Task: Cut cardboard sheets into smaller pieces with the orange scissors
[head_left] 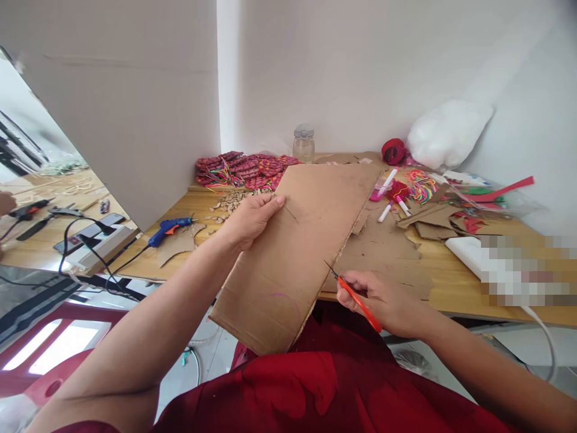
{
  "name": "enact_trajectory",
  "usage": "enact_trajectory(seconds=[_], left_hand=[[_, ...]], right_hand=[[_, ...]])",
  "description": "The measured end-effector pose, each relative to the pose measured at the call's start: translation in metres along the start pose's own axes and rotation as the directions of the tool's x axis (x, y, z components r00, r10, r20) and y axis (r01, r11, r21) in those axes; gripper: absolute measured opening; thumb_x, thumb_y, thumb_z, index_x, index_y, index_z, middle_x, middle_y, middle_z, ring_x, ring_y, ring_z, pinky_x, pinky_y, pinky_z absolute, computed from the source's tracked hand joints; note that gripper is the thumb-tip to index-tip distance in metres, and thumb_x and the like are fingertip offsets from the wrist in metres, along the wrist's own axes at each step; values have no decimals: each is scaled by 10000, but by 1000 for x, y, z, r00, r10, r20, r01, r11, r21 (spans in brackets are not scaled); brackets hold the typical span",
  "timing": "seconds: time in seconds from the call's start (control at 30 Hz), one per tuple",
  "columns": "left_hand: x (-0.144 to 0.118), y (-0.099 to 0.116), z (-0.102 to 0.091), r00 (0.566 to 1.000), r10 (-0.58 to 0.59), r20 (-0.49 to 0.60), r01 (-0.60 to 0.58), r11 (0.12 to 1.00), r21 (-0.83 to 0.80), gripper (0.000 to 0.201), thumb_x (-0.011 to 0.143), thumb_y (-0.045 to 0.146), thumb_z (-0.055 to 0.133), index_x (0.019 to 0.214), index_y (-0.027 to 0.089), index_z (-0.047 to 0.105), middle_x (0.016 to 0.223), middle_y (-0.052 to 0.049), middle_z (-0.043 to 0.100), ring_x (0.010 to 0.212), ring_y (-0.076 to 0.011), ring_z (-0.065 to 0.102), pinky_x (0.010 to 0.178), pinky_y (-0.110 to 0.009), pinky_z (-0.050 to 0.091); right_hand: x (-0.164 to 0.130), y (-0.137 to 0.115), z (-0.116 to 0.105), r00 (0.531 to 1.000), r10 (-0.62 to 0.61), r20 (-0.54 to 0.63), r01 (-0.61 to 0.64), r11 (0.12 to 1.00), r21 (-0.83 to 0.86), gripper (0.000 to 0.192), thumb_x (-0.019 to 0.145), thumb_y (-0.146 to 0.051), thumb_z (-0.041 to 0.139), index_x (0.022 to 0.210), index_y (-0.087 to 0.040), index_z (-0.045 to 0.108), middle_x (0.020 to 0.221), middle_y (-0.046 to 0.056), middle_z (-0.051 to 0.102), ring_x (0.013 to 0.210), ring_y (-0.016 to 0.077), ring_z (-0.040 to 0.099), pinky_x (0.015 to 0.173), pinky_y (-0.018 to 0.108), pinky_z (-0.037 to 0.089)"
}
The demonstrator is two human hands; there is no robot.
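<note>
My left hand (259, 219) grips the left edge of a large brown cardboard sheet (311, 222), thumb on top and fingers hidden behind. The sheet is held tilted above the table's front edge and my lap. A purple curved line is drawn near its lower end, and a short dark slit or line shows beside my thumb. In my right hand (374, 297) is a pair of red-handled scissors (360, 304), fingers closed round the handles. The scissors' dark tips touch or overlap the sheet's right edge; whether they are cutting I cannot tell.
A blue glue gun (171, 230) lies left on the wooden table (433, 307), near a power strip (97, 249). Behind are braided red bundles (247, 170) and a bottle (303, 144). Cardboard scraps (383, 258), markers (385, 210) and white stuffing (448, 133) lie right. Another person's hand (6, 203) shows far left.
</note>
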State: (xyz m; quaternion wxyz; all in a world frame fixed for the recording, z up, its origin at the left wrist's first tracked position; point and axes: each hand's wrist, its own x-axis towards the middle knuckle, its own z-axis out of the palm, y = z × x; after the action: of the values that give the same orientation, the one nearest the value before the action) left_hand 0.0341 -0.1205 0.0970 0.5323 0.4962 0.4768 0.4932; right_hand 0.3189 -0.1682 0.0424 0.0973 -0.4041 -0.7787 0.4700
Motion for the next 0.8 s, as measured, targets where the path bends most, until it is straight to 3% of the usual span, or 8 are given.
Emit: enact_trajectory(seconds=[0.17, 0.4, 0.5, 0.7, 0.8], left_hand=[[0, 1, 3, 1000, 0, 26, 0, 1000, -1, 385, 738, 531, 802, 829, 173, 692, 757, -32, 761, 644, -178, 695, 630, -289, 580], [-1, -1, 1, 1000, 10, 1, -10, 1000, 1, 359, 759, 516, 787, 835, 180, 688, 747, -18, 752, 649, -175, 690, 639, -287, 574], [-3, -1, 3, 1000, 6, -10, -6, 1000, 9, 350, 762, 512, 782, 825, 183, 680, 737, -15, 740, 650, -173, 681, 628, -281, 567], [-5, 3, 10, 1000, 24, -5, -24, 995, 94, 333, 788, 523, 745, 792, 201, 657, 730, -9, 717, 649, -182, 670, 597, -283, 547], [-4, 4, 10, 1000, 15, -7, -14, 995, 103, 331, 784, 517, 749, 770, 205, 640, 725, -5, 716, 635, -179, 663, 581, -275, 540]], right_hand=[[3, -3, 0, 1000, 4, -6, -4, 1000, -9, 348, 953, -472, 567, 757, -187, 535, 662, -44, 483, 590, 107, 404, 524, 234, 290], [3, -1, 10, 995, 65, -74, -54, 988, 141, 357, 928, -487, 606, 740, -184, 582, 535, -46, 508, 494, 103, 443, 475, 218, 321], [4, 2, 12, 994, 55, -90, -44, 991, 123, 379, 890, -528, 657, 757, -177, 607, 580, -30, 546, 516, 106, 458, 477, 217, 327], [9, 1, 9, 998, 9, -58, -4, 995, 96, 526, 949, -655, 488, 706, -190, 526, 579, -14, 522, 503, 113, 424, 462, 240, 269], [10, -5, 7, 998, -1, -67, 3, 999, 37, 557, 922, -688, 505, 668, -192, 512, 555, -20, 495, 493, 111, 411, 457, 242, 246]])
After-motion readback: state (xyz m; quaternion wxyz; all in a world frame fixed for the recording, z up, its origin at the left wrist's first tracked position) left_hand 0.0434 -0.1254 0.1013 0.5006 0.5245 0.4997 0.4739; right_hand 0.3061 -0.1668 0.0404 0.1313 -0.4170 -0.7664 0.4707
